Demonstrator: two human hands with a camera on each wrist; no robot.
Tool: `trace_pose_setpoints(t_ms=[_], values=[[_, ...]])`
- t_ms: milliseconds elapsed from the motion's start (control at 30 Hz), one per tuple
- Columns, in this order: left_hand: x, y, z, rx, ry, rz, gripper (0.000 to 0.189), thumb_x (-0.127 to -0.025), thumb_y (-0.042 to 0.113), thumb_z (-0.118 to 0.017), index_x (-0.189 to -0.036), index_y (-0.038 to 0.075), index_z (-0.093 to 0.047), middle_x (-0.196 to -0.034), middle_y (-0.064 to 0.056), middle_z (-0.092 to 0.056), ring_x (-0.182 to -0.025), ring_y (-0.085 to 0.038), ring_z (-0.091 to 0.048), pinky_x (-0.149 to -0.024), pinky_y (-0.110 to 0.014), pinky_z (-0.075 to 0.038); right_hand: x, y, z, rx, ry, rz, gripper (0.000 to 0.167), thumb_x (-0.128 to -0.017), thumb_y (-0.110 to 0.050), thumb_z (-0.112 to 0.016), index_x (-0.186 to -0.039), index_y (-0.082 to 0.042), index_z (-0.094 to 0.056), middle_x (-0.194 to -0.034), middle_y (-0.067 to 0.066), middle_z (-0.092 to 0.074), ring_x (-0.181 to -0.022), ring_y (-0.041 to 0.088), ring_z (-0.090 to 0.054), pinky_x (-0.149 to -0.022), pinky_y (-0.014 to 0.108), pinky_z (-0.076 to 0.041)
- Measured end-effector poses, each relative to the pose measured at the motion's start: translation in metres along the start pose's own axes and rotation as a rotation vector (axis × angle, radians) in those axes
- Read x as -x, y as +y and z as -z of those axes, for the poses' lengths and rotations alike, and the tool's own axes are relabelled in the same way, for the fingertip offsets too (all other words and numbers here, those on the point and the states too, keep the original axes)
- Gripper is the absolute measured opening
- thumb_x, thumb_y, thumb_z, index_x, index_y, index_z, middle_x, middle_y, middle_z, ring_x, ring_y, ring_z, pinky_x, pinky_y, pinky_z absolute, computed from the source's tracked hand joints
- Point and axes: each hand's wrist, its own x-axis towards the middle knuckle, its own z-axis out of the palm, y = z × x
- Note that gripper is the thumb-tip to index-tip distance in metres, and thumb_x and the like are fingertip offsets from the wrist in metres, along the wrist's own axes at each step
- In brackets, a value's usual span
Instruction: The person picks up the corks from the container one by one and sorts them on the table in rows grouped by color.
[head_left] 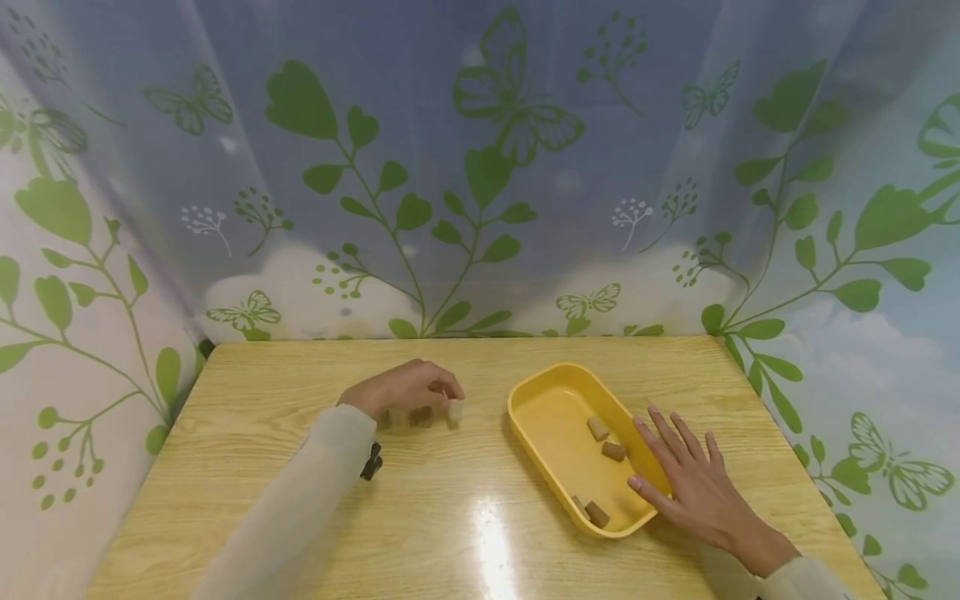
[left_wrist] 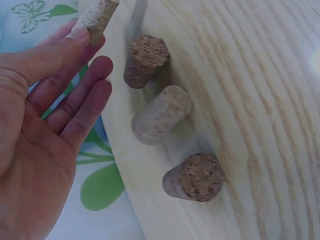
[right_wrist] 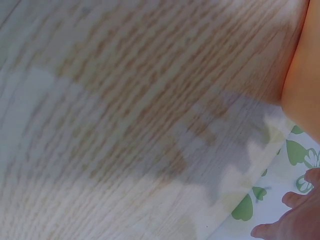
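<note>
My left hand (head_left: 408, 388) pinches a pale cork (left_wrist: 100, 16) between thumb and fingertips, close over the table's left-middle part. Three more corks lie in a row beside that hand in the left wrist view: a brown-ended cork (left_wrist: 146, 60), a paler cork (left_wrist: 161, 116) and a dark-ended cork (left_wrist: 195, 177). With fingers spread and straight, my right hand (head_left: 699, 490) is at the right side of a yellow plastic tub (head_left: 562, 433), its fingertips at the rim. Inside the tub are several corks, among them a brown cork (head_left: 613, 451) and another near the front end (head_left: 597, 514).
The wood-grain table (head_left: 300, 500) has its back edge against a hanging cloth (head_left: 420, 167) printed with green leaves and butterflies. Similar cloth hangs at both sides. A black item (head_left: 371, 461) shows at the left sleeve.
</note>
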Motion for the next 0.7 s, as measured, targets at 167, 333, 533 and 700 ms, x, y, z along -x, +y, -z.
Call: trace_pose_setpoints(t_ms=[167,333,533,700], values=[[0.0006,-0.0026,-0.0025,0.012,-0.001,0.023,0.026,-0.110,0.013,-0.066,-0.134,0.014,-0.076,-0.127,0.002,-0.077,-0.108,-0.018,-0.070,-0.107,-0.046,-0.057,0.0000,-0.0012,0.0002,-0.004,0.002,-0.004,0.083,-0.105,-0.047,-0.068,-0.174,-0.021,-0.030,-0.185,0.004,-0.011,-0.160,0.056,-0.025,-0.113,0.092,-0.017],[-0.0014,-0.0052,-0.0045,0.025,-0.022,0.034,0.025,-0.111,0.013,-0.065,-0.133,0.014,-0.075,-0.126,0.002,-0.076,-0.097,-0.020,-0.071,-0.098,-0.042,-0.059,0.0000,-0.0018,-0.0002,-0.013,0.003,-0.003,0.083,-0.105,-0.047,-0.069,-0.174,-0.020,-0.031,-0.185,0.005,-0.012,-0.160,0.056,-0.025,-0.113,0.093,-0.017],[-0.0040,-0.0093,-0.0062,-0.004,-0.017,0.022,0.023,-0.111,0.016,-0.066,-0.130,0.016,-0.077,-0.122,0.004,-0.076,-0.090,-0.018,-0.069,-0.089,-0.033,-0.058,-0.0002,-0.0016,0.0002,-0.014,0.001,0.000,0.085,-0.106,-0.046,-0.068,-0.175,-0.025,-0.025,-0.185,0.005,-0.010,-0.161,0.056,-0.024,-0.114,0.093,-0.016],[-0.0059,-0.0094,-0.0066,-0.033,-0.015,-0.004,0.024,-0.111,0.016,-0.065,-0.132,0.014,-0.077,-0.128,0.002,-0.076,-0.094,-0.015,-0.067,-0.095,-0.036,-0.058,0.0003,-0.0014,0.0001,-0.013,0.000,-0.002,0.083,-0.105,-0.046,-0.068,-0.174,-0.020,-0.029,-0.185,0.005,-0.011,-0.161,0.056,-0.024,-0.114,0.093,-0.017]])
